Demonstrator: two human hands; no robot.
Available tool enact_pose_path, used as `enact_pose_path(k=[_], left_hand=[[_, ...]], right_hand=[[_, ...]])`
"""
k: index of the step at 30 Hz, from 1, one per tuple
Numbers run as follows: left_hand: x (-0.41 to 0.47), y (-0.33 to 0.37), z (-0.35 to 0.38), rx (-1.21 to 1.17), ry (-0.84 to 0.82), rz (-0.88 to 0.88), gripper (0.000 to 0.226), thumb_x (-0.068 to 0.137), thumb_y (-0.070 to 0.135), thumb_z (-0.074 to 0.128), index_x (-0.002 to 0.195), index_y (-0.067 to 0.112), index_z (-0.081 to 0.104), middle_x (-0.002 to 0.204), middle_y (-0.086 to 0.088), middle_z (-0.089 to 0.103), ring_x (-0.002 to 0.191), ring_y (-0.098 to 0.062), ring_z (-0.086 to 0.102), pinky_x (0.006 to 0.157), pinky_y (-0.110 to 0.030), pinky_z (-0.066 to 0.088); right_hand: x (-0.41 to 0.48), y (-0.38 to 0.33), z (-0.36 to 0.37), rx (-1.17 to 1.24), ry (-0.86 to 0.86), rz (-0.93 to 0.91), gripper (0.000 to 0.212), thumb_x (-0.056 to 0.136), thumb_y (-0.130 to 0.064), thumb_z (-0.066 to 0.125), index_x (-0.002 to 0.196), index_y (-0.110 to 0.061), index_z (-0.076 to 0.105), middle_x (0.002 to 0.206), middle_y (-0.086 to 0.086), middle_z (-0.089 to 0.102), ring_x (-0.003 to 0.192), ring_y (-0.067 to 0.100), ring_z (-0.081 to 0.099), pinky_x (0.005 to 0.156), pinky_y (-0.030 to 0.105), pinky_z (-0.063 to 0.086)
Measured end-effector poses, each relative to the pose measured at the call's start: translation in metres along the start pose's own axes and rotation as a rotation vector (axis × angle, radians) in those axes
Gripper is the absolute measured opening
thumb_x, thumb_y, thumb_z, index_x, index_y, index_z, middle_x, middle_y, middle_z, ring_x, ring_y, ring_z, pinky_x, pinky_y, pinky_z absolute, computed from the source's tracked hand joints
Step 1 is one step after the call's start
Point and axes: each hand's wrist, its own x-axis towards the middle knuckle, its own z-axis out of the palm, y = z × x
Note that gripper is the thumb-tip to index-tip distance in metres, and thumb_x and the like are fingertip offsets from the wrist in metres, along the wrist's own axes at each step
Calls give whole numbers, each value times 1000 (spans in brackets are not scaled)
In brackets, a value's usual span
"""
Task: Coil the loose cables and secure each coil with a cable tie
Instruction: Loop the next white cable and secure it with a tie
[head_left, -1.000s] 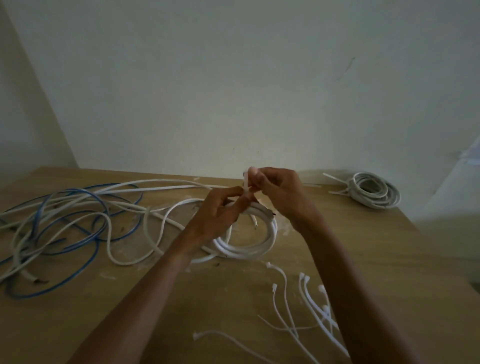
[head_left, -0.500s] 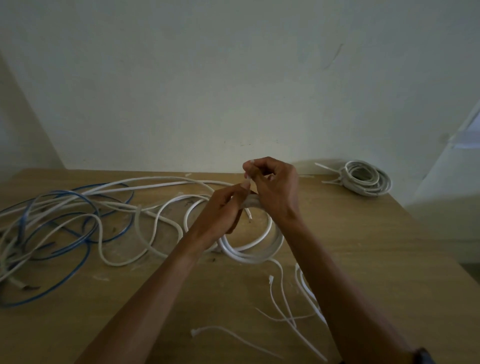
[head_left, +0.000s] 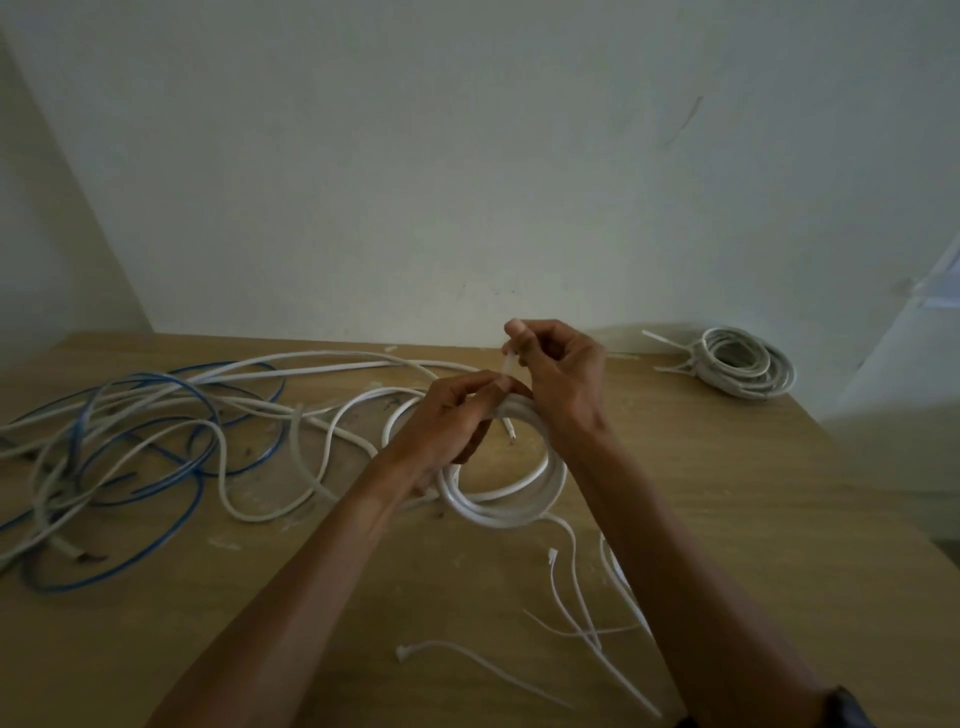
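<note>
A cable tie (head_left: 508, 365) at the white coil (head_left: 501, 508)
We see the right hand (head_left: 563, 374) pinching its upper end, the left hand (head_left: 447, 431) pinching lower down (fingers curled on both).

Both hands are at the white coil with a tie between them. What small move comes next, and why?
Probably the right hand should pull the cable tie upward to cinch it, while the left hand steadies the white coil: both hands pinch the tie upright above the coil.
</note>
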Motion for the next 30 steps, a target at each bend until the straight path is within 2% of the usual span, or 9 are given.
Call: enact_pose_path(k=[4,7,12,14,16,19,23,28,30], left_hand=[[7,0,-1,-55,106,49,27,106,32,49,102,20,73,53,-1,37,42,-9,31,42,-20,27],[9,0,-3,-53,186,61,24,105,31,53,110,15,70,50,6,41,41,-5,33,41,-20,28],[2,6,-14,-129,81,50,32,106,33,49,125,12,62,55,8,38,45,-7,30,42,-21,26],[-2,8,-12,-90,82,-36,40,109,36,40,120,2,58,56,5,38,45,-10,28,42,-22,24],[-2,8,-10,11,143,-92,42,109,32,33,105,-2,57,54,0,40,44,-13,31,42,-22,26],[1,7,-11,95,267,-127,33,107,22,35,81,13,54,58,-1,48,49,-17,40,44,-21,32],[6,8,-19,-33,293,-149,28,103,14,32,79,14,46,54,1,39,48,-14,30,41,-19,24],[5,7,-17,125,282,-136,30,103,19,35,77,16,49,53,1,46,44,-12,38,42,-22,29],[6,9,-16,158,283,-114,33,104,22,35,75,17,51,53,1,47,45,-14,41,43,-24,32]], right_hand=[[-8,-19,11,-103,-44,-146,5,91,-17,73,92,-14,77,80,-2,75,77,14,72,69,29,59],[-12,-22,11,-164,-89,-199,5,91,-15,74,94,-16,78,83,-6,76,80,10,72,75,28,60],[-8,-27,8,-61,-82,-182,11,92,-14,72,95,-4,76,81,5,76,78,15,73,74,27,59],[-7,-27,7,26,-33,-126,13,93,-14,71,94,-2,75,79,8,75,74,13,71,71,22,55],[-10,-27,9,12,-23,-117,10,92,-14,72,92,-5,76,78,6,75,72,11,70,70,21,53],[-21,-35,16,-107,-136,-203,5,91,-16,73,92,-12,77,78,-2,76,75,10,72,72,21,56],[-24,-44,19,-272,-255,-364,8,87,-10,76,92,-15,79,82,-11,75,75,2,67,70,11,50],[-10,-32,12,-288,-190,-348,8,89,-20,75,95,-25,77,87,-14,76,80,6,69,76,23,50],[-2,-28,5,-339,-224,-315,15,90,-28,74,105,-26,76,90,-16,75,85,3,69,77,22,50]])
